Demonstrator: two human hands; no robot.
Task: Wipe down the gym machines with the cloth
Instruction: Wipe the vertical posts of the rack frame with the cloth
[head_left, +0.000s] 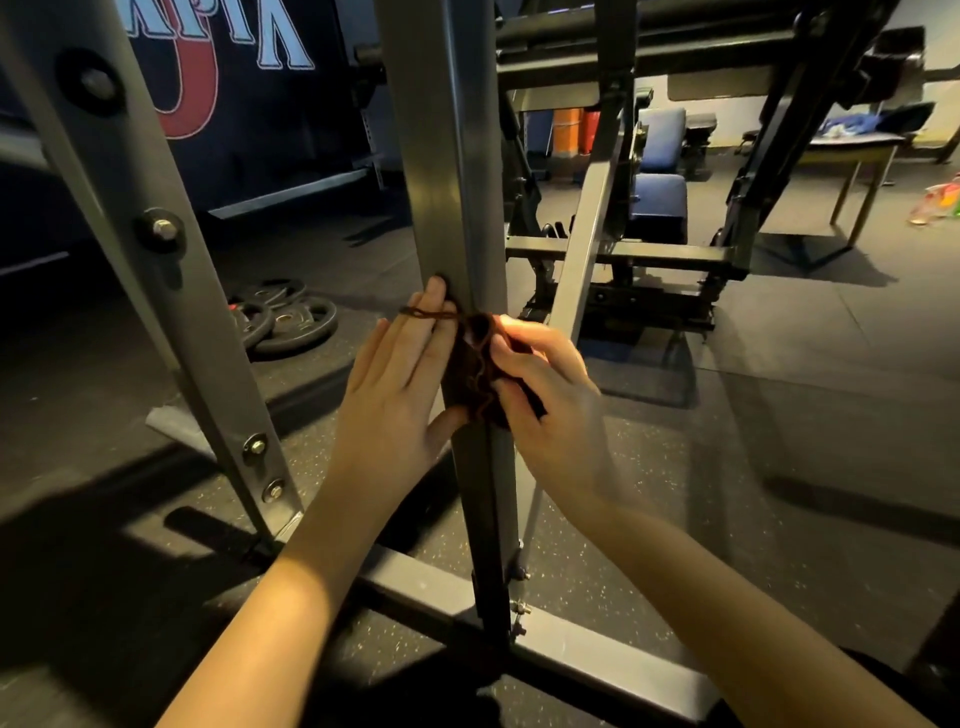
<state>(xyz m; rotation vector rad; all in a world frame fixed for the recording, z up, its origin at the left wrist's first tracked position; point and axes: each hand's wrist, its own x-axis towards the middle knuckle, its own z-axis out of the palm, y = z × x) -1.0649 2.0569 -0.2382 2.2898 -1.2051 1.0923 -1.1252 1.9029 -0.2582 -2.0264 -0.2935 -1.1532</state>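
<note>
My left hand (395, 384) lies flat on the post (447, 182), fingers straight. My right hand (545, 395), fingers curled, pinches the cloth (475, 369) against the post, perhaps touching my left thumb.

Two hands are in view, the left hand (395, 384) and the right hand (545, 400), with one cloth (475, 374) between them. Three grey beams rise from the floor: one upright post (447, 156), one left strut (130, 171) and one thinner right strut (587, 244). The left strut shows four bolts (163, 228). At least three plates (291, 325) lie stacked; the exact count is unclear. Two blue pads (660, 205) and one table (852, 143) stand behind.
</note>
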